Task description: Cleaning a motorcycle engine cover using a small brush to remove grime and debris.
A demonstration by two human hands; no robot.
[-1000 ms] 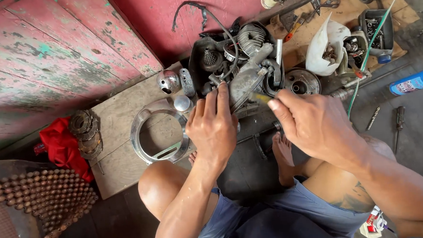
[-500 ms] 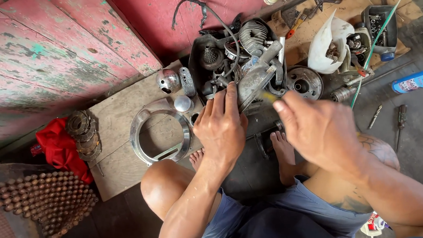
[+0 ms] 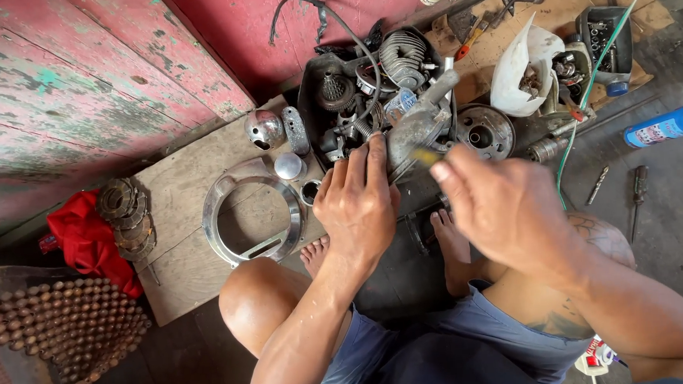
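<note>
The red wall [image 3: 79, 89] stands behind a wooden board [image 3: 179, 224] on the dark floor [image 3: 670, 221]. On the board lies a metal ring [image 3: 251, 212], beside a tray [image 3: 309, 100] of engine parts. The left hand [image 3: 358, 203] presses flat on a grey casing [image 3: 416, 126], apparently to steady it. The right hand [image 3: 506, 207] pinches a small yellowish tool [image 3: 427, 156] against the casing.

Even daylight, soft shadows; right hand [image 3: 506, 211] motion-blurred, wide-angle bending at edges, mild glare on chrome ring [image 3: 251, 212].
</note>
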